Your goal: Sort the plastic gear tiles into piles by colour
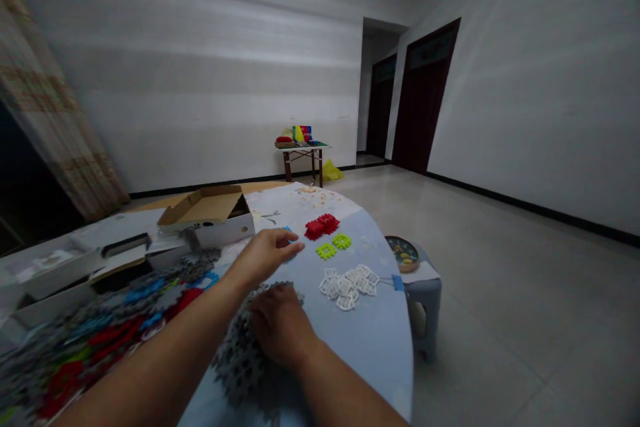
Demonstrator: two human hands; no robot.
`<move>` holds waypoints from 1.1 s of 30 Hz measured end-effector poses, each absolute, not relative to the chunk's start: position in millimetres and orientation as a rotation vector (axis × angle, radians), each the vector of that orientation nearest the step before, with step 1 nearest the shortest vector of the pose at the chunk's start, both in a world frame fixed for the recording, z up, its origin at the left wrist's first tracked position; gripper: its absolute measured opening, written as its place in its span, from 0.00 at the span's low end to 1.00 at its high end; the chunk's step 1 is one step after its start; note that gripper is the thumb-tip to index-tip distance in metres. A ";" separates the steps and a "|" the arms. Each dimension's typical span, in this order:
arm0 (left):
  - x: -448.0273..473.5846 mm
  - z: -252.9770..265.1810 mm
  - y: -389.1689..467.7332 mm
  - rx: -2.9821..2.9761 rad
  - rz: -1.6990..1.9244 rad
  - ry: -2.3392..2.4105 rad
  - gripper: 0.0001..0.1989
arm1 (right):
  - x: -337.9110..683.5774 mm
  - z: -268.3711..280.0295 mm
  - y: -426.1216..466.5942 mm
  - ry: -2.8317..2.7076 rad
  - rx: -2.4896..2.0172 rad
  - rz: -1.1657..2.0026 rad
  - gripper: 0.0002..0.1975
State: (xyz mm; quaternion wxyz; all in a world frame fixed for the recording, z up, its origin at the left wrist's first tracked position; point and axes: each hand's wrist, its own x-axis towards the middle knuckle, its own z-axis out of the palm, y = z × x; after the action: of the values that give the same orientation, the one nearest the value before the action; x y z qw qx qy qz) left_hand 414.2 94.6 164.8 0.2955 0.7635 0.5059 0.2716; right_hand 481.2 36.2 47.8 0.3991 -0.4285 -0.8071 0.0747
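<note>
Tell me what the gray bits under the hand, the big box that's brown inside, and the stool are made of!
Gray bits: probably matte plastic; they have neat, repeated notches and holes.
Big box: likely cardboard, white outside, with a thin, dull brown lid.
Stool: maybe smooth plastic, since its legs and side look molded together.

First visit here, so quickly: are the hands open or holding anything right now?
Left hand: open, thumb and fingers apart, near a blue piece.
Right hand: on the gray pieces; fingertips hidden, so its grip cannot be told.
</note>
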 end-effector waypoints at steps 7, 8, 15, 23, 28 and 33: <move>293.2 168.0 53.4 1.842 0.885 1.786 0.25 | 478.0 49.5 22.3 -1.898 -0.859 0.272 0.09; 274.9 165.2 43.4 1.801 0.883 1.864 0.26 | 477.5 49.3 20.7 -1.890 -0.838 0.282 0.09; 180.0 135.2 -28.7 1.649 0.820 2.088 0.26 | 481.4 40.5 22.8 -1.932 -0.791 0.283 0.10; 155.4 101.2 -43.8 1.795 0.580 1.986 0.22 | 496.0 33.9 34.2 -1.942 -0.902 0.172 0.10; 161.9 88.8 -33.9 2.016 0.330 2.169 0.18 | 501.0 32.4 39.0 -1.940 -0.944 0.151 0.10; 163.1 82.7 -30.0 2.030 0.271 2.199 0.10 | 498.8 34.3 37.4 -1.948 -0.951 0.157 0.10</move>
State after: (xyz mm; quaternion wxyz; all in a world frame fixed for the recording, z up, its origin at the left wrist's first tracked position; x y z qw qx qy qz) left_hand 163.1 -30.0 82.7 0.0682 0.6741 0.7300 0.0901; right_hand 498.8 37.4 34.3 0.4655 -0.3872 -0.7933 0.0638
